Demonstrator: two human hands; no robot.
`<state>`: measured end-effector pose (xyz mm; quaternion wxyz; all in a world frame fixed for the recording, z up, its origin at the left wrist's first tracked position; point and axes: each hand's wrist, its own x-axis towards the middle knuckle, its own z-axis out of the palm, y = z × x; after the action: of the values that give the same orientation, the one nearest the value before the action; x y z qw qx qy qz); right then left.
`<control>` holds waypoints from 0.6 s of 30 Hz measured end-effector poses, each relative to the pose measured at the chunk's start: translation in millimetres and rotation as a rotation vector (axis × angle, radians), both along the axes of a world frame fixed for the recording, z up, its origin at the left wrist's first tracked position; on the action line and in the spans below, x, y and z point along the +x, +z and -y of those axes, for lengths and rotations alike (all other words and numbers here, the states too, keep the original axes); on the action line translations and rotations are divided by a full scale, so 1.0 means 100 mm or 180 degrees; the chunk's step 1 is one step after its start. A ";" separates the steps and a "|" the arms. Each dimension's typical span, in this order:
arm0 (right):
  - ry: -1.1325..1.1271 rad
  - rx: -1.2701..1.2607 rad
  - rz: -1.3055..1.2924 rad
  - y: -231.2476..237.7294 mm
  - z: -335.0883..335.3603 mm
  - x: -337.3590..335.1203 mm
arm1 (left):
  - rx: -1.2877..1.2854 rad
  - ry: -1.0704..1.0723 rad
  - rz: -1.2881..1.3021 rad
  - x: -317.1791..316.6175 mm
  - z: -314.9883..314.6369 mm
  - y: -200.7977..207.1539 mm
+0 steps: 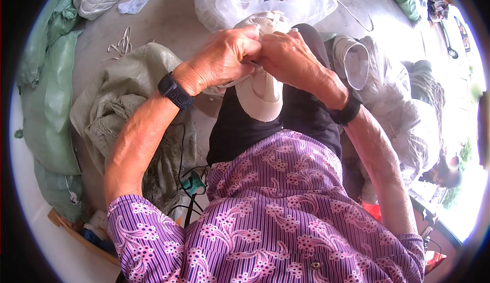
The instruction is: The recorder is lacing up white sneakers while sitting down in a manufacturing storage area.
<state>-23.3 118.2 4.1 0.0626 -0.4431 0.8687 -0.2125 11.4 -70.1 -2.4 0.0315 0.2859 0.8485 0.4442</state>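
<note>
An off-white shoe [263,102] rests on my lap between my black-trousered thighs, its rounded toe towards me. Its far end [265,21] shows beyond my fingers. Over the middle of the shoe, my left hand [227,53] is closed, thumb and fingers pinched together. My right hand [292,57] meets it from the other side, also closed, its fingertips near the left ones. What the two pinches hold is hidden by the fingers. Each wrist has a dark band.
A clear plastic bag [217,5] with pale shoes lies ahead. Pale laces [120,44] and a beige woven sack [122,84] lie on the left, with green sacks [51,104] farther out. On the right, another white shoe [356,64] lies by several plastic-wrapped bundles [400,109].
</note>
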 end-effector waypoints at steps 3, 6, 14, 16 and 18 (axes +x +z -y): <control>0.0079 0.0033 0.0155 -0.01 0.02 -0.05 | 0.0059 -0.0030 0.0041 -0.03 0.02 -0.03; 0.0156 0.0041 0.0351 0.02 0.02 -0.04 | 0.0011 -0.0002 0.0052 0.00 0.04 -0.02; 0.0111 -0.0218 -0.0080 -0.11 -0.01 -0.09 | 0.0249 0.0011 -0.0074 -0.01 -0.05 0.04; 0.0263 -0.0259 0.0230 -0.13 -0.02 -0.12 | 0.0193 -0.0036 -0.0124 -0.01 -0.06 0.00; 0.0175 -0.0172 0.0298 -0.13 -0.04 -0.10 | 0.0126 0.0104 -0.0080 0.00 -0.08 -0.02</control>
<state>-33.4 122.7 -9.0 0.0970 -0.4579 0.8463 -0.2545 11.9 -62.2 -4.0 0.0079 0.2782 0.8444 0.4577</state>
